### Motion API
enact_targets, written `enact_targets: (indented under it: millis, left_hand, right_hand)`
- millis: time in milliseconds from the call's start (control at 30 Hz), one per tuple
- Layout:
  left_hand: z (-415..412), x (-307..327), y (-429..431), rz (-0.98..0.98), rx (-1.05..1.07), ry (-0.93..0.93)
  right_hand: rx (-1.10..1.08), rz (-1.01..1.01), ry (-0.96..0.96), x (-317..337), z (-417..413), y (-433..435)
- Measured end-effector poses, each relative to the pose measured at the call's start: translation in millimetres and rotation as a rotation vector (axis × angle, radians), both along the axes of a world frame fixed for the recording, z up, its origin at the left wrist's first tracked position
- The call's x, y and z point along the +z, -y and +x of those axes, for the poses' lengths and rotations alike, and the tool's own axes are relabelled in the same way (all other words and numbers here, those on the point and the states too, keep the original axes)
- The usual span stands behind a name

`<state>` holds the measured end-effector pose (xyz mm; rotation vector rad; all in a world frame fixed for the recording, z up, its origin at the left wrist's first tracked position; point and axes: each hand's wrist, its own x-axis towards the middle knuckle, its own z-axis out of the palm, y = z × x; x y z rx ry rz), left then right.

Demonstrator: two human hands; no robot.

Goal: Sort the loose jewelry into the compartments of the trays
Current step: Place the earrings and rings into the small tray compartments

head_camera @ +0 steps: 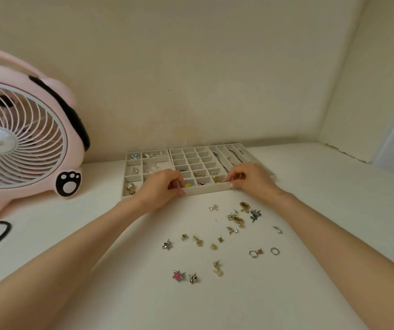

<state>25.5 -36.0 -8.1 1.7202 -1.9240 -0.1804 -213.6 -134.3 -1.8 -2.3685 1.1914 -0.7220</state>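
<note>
Two white compartment trays [205, 188] are sitting side by side at frame centre, several cells holding small pieces. Loose jewelry [224, 236] is lying scattered below them: gold earrings, silver rings [253, 253], a pink star [178, 275]

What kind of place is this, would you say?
Probably a home dressing or vanity corner: a white tabletop against plain walls, a pink paw-print desk fan, and compartment trays with loose jewelry in front.
</note>
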Motion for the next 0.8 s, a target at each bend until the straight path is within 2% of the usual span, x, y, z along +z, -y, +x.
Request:
enact_targets:
  millis: [400, 800]
  left_hand:
    - [-5.5, -3.1, -32.3, -0.030, -0.034, 0.037]
    - [-23.3, -0.8, -81.5, 0.022, -0.135, 0.042]
  right_hand:
    - [0.001, 0.044, 0.054, -0.2, -11.6, -42.4]
    - [0.052, 0.101, -0.020, 8.7, -39.4, -92.1]
